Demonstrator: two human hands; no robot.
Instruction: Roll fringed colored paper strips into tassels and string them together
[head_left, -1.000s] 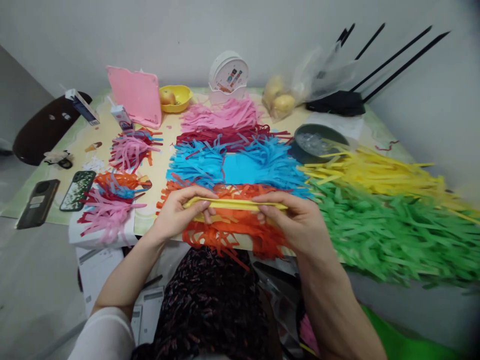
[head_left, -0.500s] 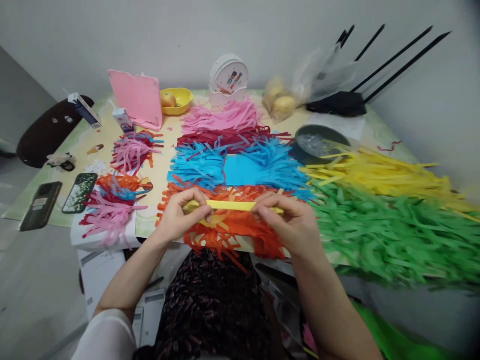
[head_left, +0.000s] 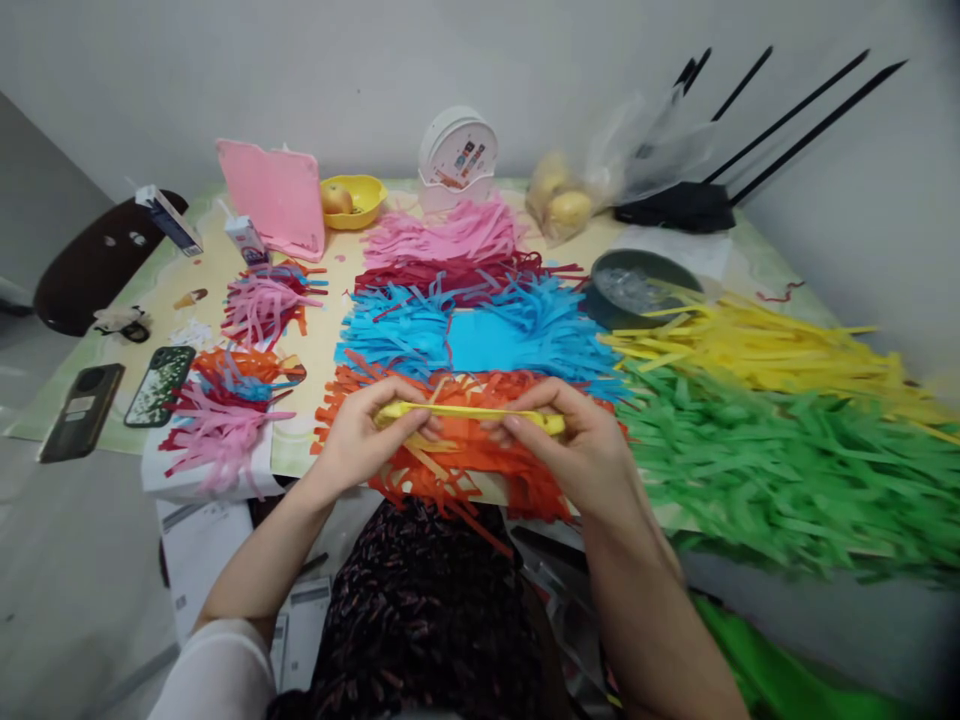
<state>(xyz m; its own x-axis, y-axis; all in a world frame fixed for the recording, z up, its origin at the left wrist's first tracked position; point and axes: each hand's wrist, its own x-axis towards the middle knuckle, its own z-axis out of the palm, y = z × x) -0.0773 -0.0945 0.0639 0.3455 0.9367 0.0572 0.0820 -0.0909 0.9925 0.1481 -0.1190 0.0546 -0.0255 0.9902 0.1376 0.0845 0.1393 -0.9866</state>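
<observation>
Between my two hands a yellow paper strip [head_left: 469,411] is stretched level, looking narrow and rolled or folded along its length. My left hand [head_left: 375,425] pinches its left end between thumb and fingers. The right end is gripped the same way by my right hand [head_left: 574,440]. Right under them, at the table's front edge, lies a pile of orange fringed paper [head_left: 525,475]. Beyond it is blue fringed paper [head_left: 487,340] with a flat uncut middle, then dark red [head_left: 480,278] and pink fringes [head_left: 450,235].
Green [head_left: 787,460] and yellow fringes [head_left: 780,340] cover the right side, beside a dark bowl [head_left: 652,290]. Multicoloured tassels [head_left: 225,420], two phones [head_left: 81,410] and a pink tablet case [head_left: 274,200] are left. A black router [head_left: 675,207] stands at the back right.
The yellow strip has turned from a flat, wider band into a thinner, edge-on one. My hands have shifted only slightly and keep hold of both ends.
</observation>
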